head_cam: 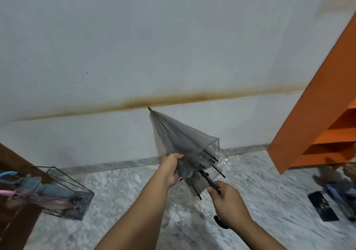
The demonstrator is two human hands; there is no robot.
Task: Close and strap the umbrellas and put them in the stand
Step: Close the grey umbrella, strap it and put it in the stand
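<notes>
Wire mesh forms the umbrella stand point(63, 195) at the far left, tilted on the marbled floor point(134, 201) against a brown wooden edge point(17, 221). Inside it lie a blue umbrella point(44, 187) and a pink umbrella point(38, 201), their curved handles poking out to the left. Behind runs a pale wall point(134, 38) crossed by a rusty brown stain point(154, 100). At centre the left hand point(171, 169) curls its fingers around the gathered canopy of the grey translucent umbrella point(179, 138), which is folded most of the way down yet loose, with black rib ends splayed out to the right; its tip points up and away at the stain. Just right of that, the right hand point(229, 204) wraps its fingers around the dark shaft near the handle, whose black hook shows below the wrist. Whether the strap is fastened cannot be told. An orange shelf unit point(316, 115) leans in at the right edge, with dark objects point(323, 208) lying on the floor beneath it.
</notes>
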